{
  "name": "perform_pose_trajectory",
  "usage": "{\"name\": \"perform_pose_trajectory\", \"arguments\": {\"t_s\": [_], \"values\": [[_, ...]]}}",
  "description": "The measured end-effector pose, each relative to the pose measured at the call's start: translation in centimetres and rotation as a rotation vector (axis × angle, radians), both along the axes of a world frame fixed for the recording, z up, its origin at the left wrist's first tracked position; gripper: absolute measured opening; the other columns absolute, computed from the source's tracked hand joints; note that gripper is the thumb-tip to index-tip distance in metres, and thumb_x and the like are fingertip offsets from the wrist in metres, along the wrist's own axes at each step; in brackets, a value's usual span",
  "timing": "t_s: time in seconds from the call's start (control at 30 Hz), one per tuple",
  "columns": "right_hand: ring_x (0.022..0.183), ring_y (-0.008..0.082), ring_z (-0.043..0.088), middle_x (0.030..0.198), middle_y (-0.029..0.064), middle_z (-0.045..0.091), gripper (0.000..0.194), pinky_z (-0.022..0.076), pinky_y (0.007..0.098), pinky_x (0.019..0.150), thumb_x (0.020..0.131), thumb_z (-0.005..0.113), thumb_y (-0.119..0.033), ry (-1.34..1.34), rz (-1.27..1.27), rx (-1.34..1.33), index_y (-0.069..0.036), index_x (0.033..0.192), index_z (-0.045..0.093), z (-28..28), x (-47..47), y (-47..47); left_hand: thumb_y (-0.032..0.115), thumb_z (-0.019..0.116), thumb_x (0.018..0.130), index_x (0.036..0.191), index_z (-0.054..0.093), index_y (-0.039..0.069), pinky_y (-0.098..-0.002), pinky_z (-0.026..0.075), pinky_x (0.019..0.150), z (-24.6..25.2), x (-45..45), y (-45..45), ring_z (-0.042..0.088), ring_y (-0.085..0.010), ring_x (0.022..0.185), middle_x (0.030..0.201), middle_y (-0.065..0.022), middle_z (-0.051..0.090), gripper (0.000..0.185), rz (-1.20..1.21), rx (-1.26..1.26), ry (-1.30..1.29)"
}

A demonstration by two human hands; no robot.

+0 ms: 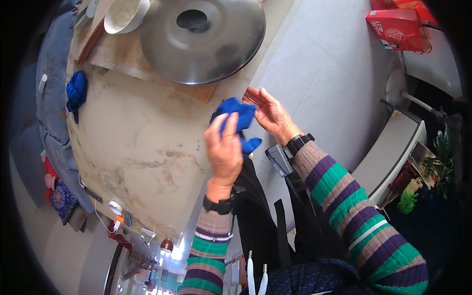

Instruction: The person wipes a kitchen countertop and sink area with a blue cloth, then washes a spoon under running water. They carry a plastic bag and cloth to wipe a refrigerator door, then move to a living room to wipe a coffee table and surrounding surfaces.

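Observation:
Near the front edge of the marble-patterned table [136, 140], my left hand [225, 147] has its fingers pressed on a crumpled blue cloth [236, 110]. Part of the cloth hangs past the table edge, below the fingers. Just off that edge is my right hand [271, 114], palm turned up and slightly cupped, fingers spread beside the cloth. I see nothing in its palm. A second blue cloth [76, 92] lies bunched at the table's far left side.
A large metal lid [199, 48] with a dark knob covers part of a wooden board [121, 66]. On the board are a white bowl [125, 16] and a wooden rolling pin [90, 42]. A charger [118, 223] with a cable lies at the lower left. Red boxes [398, 29] stand at upper right.

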State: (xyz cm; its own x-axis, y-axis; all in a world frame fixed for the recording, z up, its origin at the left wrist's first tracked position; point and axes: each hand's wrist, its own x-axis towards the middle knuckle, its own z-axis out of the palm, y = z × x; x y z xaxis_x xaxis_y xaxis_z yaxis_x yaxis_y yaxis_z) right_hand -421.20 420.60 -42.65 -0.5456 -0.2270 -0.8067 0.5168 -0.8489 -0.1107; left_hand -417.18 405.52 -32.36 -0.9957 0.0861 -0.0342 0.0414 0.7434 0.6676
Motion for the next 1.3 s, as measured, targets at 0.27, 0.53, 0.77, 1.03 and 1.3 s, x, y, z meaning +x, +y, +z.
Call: {"name": "perform_pose_trajectory", "arguments": {"t_s": [0.27, 0.53, 0.77, 1.03, 1.3], "values": [[0.121, 0.0328, 0.051, 0.128, 0.02, 0.054, 0.042, 0.0427, 0.0433, 0.106, 0.101, 0.045, -0.026, -0.012, 0.121, -0.003, 0.008, 0.126, 0.049, 1.6, -0.9, -1.0, 0.004, 0.057, 0.083, 0.121, 0.056, 0.005, -0.0453, 0.041, 0.094, -4.2, -0.6, 0.3, 0.048, -0.0385, 0.108, 0.125, -0.0182, 0.048, 0.038, 0.237, -0.482, -0.068], [0.102, 0.029, 0.059, 0.117, 0.0187, 0.059, 0.034, 0.0512, 0.0404, 0.087, 0.1, 0.041, -0.02, -0.077, 0.358, 0.178, 0.008, 0.114, 0.054, 2.5, -3.1, -1.5, 0.006, 0.061, 0.075, 0.119, 0.062, 0.014, -0.0415, 0.046, 0.088, -3.6, -1.1, 1.8, 0.048, -0.0298, 0.104, 0.123, -0.0046, 0.053, 0.045, 0.064, -0.495, -0.029], [0.088, 0.0214, 0.06, 0.094, 0.0098, 0.059, 0.025, 0.0531, 0.0374, 0.078, 0.097, 0.053, -0.022, -0.119, 0.369, 0.332, 0.002, 0.1, 0.056, 1.4, -3.0, -0.6, 0.004, 0.062, 0.074, 0.118, 0.065, 0.026, -0.042, 0.045, 0.088, -3.3, -0.8, 1.3, 0.05, -0.0297, 0.103, 0.12, -0.0013, 0.055, 0.048, -0.09, -0.233, 0.027], [0.096, 0.0296, 0.061, 0.104, 0.0177, 0.06, 0.032, 0.0553, 0.0395, 0.086, 0.1, 0.048, -0.024, -0.087, 0.368, 0.298, 0.006, 0.107, 0.055, 0.2, -2.2, -0.3, 0.004, 0.06, 0.082, 0.126, 0.058, 0.012, -0.0416, 0.045, 0.09, -1.8, 0.3, -1.6, 0.051, -0.0334, 0.104, 0.126, -0.0102, 0.048, 0.044, 0.158, -0.352, -0.164], [0.092, 0.0304, 0.065, 0.103, 0.0198, 0.063, 0.042, 0.0556, 0.0388, 0.086, 0.102, 0.04, -0.029, -0.152, 0.548, -0.017, 0.01, 0.111, 0.054, 1.4, -3.1, -1.0, 0.003, 0.059, 0.083, 0.132, 0.051, 0.009, -0.0485, 0.042, 0.092, -2.0, -0.1, 1.7, 0.048, -0.0404, 0.107, 0.128, -0.0184, 0.042, 0.05, 0.393, -0.375, -0.104]]}}
